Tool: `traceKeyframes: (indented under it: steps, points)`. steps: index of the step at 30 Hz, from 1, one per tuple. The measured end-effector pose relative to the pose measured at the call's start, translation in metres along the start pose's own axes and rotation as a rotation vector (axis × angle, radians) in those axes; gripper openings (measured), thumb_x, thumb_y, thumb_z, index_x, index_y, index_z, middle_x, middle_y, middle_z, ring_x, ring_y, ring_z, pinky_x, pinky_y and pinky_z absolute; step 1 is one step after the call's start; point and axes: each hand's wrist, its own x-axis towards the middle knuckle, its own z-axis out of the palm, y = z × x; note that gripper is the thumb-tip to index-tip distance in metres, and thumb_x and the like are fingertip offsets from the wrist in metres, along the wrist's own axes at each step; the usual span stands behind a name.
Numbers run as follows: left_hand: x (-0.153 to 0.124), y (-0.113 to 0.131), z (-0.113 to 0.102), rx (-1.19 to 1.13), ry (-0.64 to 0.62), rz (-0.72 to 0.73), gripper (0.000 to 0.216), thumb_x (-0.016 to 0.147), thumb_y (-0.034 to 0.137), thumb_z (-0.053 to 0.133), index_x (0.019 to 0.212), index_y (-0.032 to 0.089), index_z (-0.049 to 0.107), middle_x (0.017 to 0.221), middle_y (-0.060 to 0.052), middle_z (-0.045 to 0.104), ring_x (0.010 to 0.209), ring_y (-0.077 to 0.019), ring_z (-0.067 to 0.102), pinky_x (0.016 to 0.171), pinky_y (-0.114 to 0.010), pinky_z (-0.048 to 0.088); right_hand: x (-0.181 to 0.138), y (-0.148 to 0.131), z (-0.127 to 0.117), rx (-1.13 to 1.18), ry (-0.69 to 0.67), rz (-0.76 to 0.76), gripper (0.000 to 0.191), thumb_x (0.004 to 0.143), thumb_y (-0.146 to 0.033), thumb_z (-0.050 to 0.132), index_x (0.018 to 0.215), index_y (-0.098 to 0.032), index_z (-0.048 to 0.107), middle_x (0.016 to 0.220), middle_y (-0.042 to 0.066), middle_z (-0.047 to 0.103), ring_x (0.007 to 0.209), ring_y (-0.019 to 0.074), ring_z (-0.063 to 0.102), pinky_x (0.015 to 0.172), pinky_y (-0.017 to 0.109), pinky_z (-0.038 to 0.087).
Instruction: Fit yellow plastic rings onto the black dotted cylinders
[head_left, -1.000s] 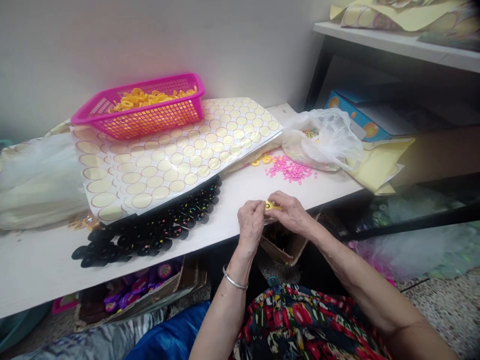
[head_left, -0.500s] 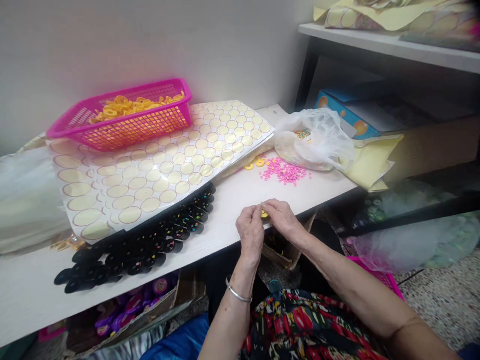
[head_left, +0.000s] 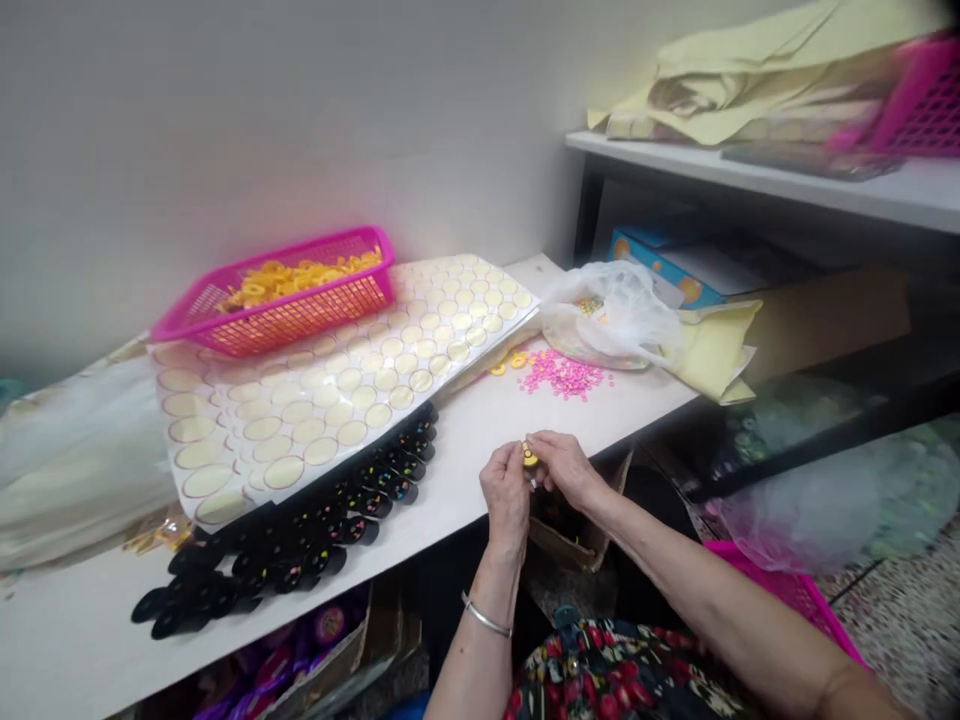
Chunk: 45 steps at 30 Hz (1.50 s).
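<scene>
Gripping a small yellow piece [head_left: 529,455] by its sides, left hand [head_left: 506,500] and right hand [head_left: 568,468] both closed on it, at the near edge of the table [head_left: 457,480]. Probably light, stiff, slippery; best pinched by the rim.

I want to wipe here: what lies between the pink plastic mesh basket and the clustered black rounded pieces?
White sheets printed with pale yellow ovals lie between the basket and the black pieces, as the head view shows.
</scene>
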Motion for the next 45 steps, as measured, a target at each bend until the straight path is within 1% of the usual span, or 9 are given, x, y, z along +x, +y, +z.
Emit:
traceKeyframes:
  steps: [6,9,13,19,24,28,34,40,45]
  points:
    - [0.000,0.000,-0.014,0.082,-0.188,0.091,0.045,0.060,0.033,0.073,0.099,0.015,0.062,0.073,0.002,0.057,0.053,-0.0051,0.045,0.050,-0.017,0.037,-0.002,0.004,-0.004,0.086,-0.045,-0.047,0.039,0.075,-0.052,0.054,0.069,-0.014,0.057,0.051,-0.003,0.051,0.037,0.0056,0.041,0.032,0.017,0.030]
    - [-0.001,0.000,-0.015,0.172,-0.185,0.188,0.039,0.053,0.024,0.078,0.089,0.016,0.065,0.079,0.000,0.057,0.061,-0.0069,0.048,0.057,-0.019,0.040,-0.015,0.005,-0.015,0.241,-0.052,-0.058,0.042,0.076,-0.055,0.053,0.085,-0.015,0.060,0.072,0.003,0.061,0.049,0.0077,0.051,0.037,0.018,0.038]
    - [-0.015,0.010,-0.009,0.246,-0.231,0.308,0.028,0.058,0.026,0.075,0.083,0.016,0.065,0.078,-0.001,0.057,0.072,-0.0118,0.052,0.064,-0.022,0.042,-0.039,0.009,-0.038,0.461,-0.057,-0.064,0.040,0.075,-0.050,0.059,0.098,-0.017,0.061,0.089,0.007,0.064,0.064,0.0113,0.058,0.051,0.022,0.046]
    - [-0.043,0.024,0.002,0.530,-0.308,0.680,0.029,0.067,0.023,0.070,0.095,0.021,0.065,0.086,-0.003,0.063,0.084,-0.0167,0.052,0.076,-0.030,0.043,-0.067,0.011,-0.058,0.525,-0.346,-0.085,0.044,0.070,-0.046,0.066,0.104,-0.018,0.063,0.101,0.007,0.062,0.086,0.0167,0.058,0.072,0.031,0.050]
    - [-0.052,0.018,0.007,0.730,-0.310,0.944,0.028,0.073,0.020,0.062,0.101,0.019,0.063,0.091,-0.006,0.065,0.078,-0.0159,0.053,0.072,-0.031,0.043,-0.073,0.011,-0.059,0.330,-0.256,-0.179,0.036,0.080,-0.043,0.057,0.103,-0.017,0.065,0.094,0.006,0.065,0.085,0.0149,0.058,0.075,0.027,0.047]
    - [-0.059,0.013,0.008,0.788,-0.313,0.968,0.024,0.077,0.021,0.057,0.100,0.018,0.061,0.091,-0.006,0.066,0.078,-0.0157,0.053,0.071,-0.030,0.043,-0.075,0.016,-0.065,0.242,-0.258,-0.199,0.035,0.075,-0.038,0.064,0.102,-0.018,0.065,0.094,0.004,0.066,0.086,0.0149,0.057,0.077,0.026,0.046]
    - [-0.064,0.010,0.008,0.804,-0.333,1.033,0.022,0.077,0.023,0.053,0.096,0.016,0.062,0.095,-0.009,0.066,0.076,-0.0176,0.052,0.068,-0.033,0.041,-0.078,0.007,-0.073,0.228,-0.309,-0.046,0.050,0.052,-0.014,0.079,0.100,-0.019,0.066,0.087,-0.001,0.066,0.077,0.0115,0.058,0.072,0.023,0.045]
    - [-0.066,0.006,0.009,0.775,-0.387,1.031,0.014,0.079,0.021,0.051,0.084,0.016,0.063,0.088,-0.008,0.067,0.073,-0.0157,0.053,0.069,-0.032,0.042,-0.080,0.004,-0.067,0.270,-0.280,-0.012,0.041,0.048,-0.014,0.079,0.088,-0.017,0.067,0.081,-0.001,0.065,0.073,0.0116,0.058,0.069,0.023,0.045]
    - [-0.066,-0.004,0.003,0.713,-0.367,0.897,0.013,0.077,0.017,0.052,0.086,0.016,0.062,0.085,-0.006,0.066,0.076,-0.0160,0.053,0.070,-0.032,0.042,-0.079,0.013,-0.059,0.198,-0.264,-0.052,0.036,0.062,-0.025,0.073,0.096,-0.015,0.066,0.086,0.003,0.066,0.080,0.0151,0.058,0.074,0.027,0.044]
